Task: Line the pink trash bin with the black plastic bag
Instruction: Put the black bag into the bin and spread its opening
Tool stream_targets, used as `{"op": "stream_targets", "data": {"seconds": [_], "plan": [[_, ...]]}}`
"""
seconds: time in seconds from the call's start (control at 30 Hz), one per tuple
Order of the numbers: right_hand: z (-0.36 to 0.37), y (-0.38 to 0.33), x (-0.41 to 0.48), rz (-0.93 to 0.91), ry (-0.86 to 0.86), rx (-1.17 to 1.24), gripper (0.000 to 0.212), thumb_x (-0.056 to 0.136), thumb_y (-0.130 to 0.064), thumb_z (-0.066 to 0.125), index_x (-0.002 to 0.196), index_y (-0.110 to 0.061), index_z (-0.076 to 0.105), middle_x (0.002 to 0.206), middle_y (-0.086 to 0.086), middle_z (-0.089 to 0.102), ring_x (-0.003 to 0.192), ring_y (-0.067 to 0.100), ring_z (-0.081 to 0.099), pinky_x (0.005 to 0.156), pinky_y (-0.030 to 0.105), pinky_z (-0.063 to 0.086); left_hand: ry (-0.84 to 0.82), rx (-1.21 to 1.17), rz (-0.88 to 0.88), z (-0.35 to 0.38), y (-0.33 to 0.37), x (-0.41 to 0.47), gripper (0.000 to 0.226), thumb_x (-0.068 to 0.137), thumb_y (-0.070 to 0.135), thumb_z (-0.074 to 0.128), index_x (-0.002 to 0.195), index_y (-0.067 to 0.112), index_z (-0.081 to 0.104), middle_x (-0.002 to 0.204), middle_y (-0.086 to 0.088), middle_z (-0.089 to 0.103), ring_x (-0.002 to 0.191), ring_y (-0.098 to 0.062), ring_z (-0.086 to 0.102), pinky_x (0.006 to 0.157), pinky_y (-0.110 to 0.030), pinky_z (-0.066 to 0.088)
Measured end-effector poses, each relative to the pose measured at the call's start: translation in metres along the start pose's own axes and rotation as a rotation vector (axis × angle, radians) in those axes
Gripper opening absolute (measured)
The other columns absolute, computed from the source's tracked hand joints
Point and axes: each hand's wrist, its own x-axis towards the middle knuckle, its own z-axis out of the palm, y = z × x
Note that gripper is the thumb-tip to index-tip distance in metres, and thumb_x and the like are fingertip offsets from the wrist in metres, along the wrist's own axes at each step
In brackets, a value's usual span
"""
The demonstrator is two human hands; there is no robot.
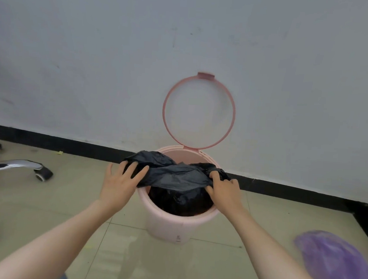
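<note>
The pink trash bin (168, 223) stands on the tiled floor against the wall, its pink ring lid (165, 107) flipped up against the wall. The black plastic bag (174, 175) hangs into the bin, with a band of it stretched across the opening between both hands. My left hand (121, 183) grips the bag at the bin's left rim, fingers spread over the plastic. At the right rim my right hand (223, 190) pinches the bag's edge. The near rim of the bin is bare pink; the bag's lower part sits dark inside.
An office chair's chrome leg (9, 166) with black casters (43, 174) lies at the left. A purple plastic bag (335, 265) sits on the floor at the lower right. A black baseboard (305, 191) runs along the wall behind the bin.
</note>
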Motion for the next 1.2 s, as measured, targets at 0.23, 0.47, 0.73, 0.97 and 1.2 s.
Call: {"op": "stream_targets", "data": {"seconds": [0.23,0.47,0.73,0.97,1.2], "plan": [[-0.001,-0.008,-0.013,-0.104,0.136,0.04,0.038,0.049,-0.002,0.081,0.081,-0.012,0.063,0.077,0.014,0.068,0.051,0.029,0.061,0.043,0.026,0.045,0.264,-0.095,0.189,0.001,-0.011,-0.002,0.042,0.067,0.042,0.06,0.105,0.026,0.062,0.077,-0.001,0.071,0.079,-0.021,0.063,0.077,-0.045,0.053],[-0.018,-0.045,-0.03,0.154,0.071,0.733,0.022,0.094,-0.007,0.039,0.098,0.0,0.059,0.097,0.007,0.059,0.091,0.023,0.052,0.078,0.032,0.04,0.118,-0.109,0.054,-0.007,0.03,0.004,0.073,0.032,0.054,0.085,0.096,0.022,0.071,0.086,-0.009,0.073,0.075,-0.031,0.067,0.061,-0.041,0.051],[-0.032,-0.049,-0.048,0.166,0.036,0.728,0.038,0.098,-0.027,0.034,0.061,-0.02,0.035,0.06,-0.002,0.041,0.064,0.018,0.042,0.063,0.032,0.03,0.405,-0.226,0.013,0.002,0.021,-0.006,0.078,0.041,0.031,0.089,0.109,0.016,0.054,0.097,-0.02,0.069,0.091,-0.03,0.046,0.06,-0.036,0.051],[-0.029,-0.057,-0.054,0.088,-0.024,0.672,0.041,0.098,-0.032,0.032,0.058,-0.025,0.041,0.062,-0.006,0.047,0.064,0.012,0.043,0.063,0.032,0.031,0.483,-0.26,0.0,0.006,0.031,-0.009,0.069,0.056,0.005,0.077,0.117,0.02,0.048,0.108,-0.01,0.07,0.099,-0.026,0.043,0.069,-0.039,0.046],[-0.032,-0.042,-0.07,-0.076,-0.192,0.343,0.038,0.098,-0.036,0.031,0.136,-0.039,0.036,0.138,-0.009,0.052,0.128,0.011,0.045,0.098,0.033,0.042,0.596,-0.264,0.371,0.016,-0.019,-0.003,0.037,0.062,0.002,0.042,0.079,0.016,0.072,0.064,-0.001,0.065,0.075,-0.016,0.041,0.067,-0.027,0.03]]}}
